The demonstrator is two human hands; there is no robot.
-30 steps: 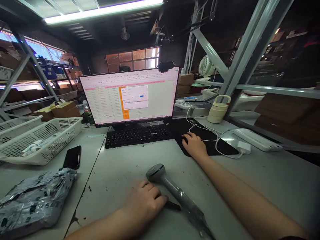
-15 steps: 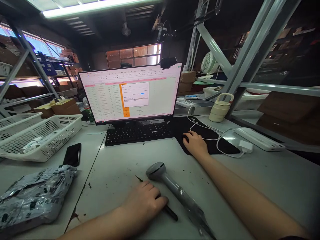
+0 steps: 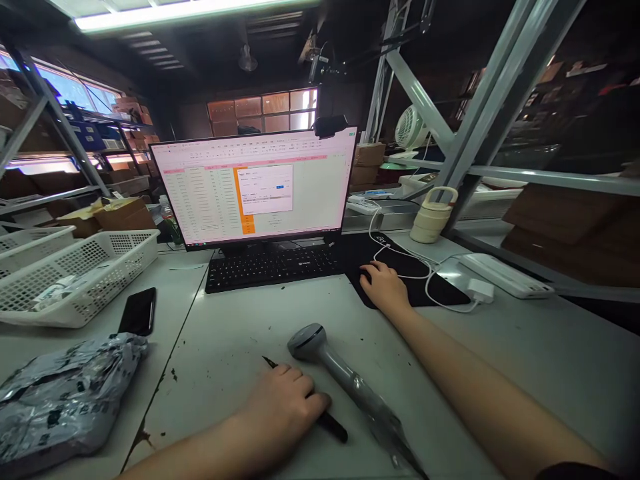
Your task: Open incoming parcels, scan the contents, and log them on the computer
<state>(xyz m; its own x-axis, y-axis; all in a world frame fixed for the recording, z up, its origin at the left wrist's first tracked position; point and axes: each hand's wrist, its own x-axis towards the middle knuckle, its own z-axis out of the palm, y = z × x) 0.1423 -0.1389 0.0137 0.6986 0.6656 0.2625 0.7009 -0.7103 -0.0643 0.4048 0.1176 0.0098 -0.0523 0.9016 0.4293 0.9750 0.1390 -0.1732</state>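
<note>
No text can be read: the monitor (image 3: 253, 187) shows spreadsheet rows and a dialog too small to make out, and the keyboard (image 3: 274, 265) logo is blurred.

On the pale grey desk (image 3: 240, 333) lie a black pen (image 3: 327, 424), a grey scanner (image 3: 330, 360), a black keyboard (image 3: 273, 265), a black mouse mat (image 3: 425, 283), a white lattice basket (image 3: 95, 267) and a silver-grey bag (image 3: 60, 400) with dark print, below a pink-and-orange screen (image 3: 255, 187).
</note>
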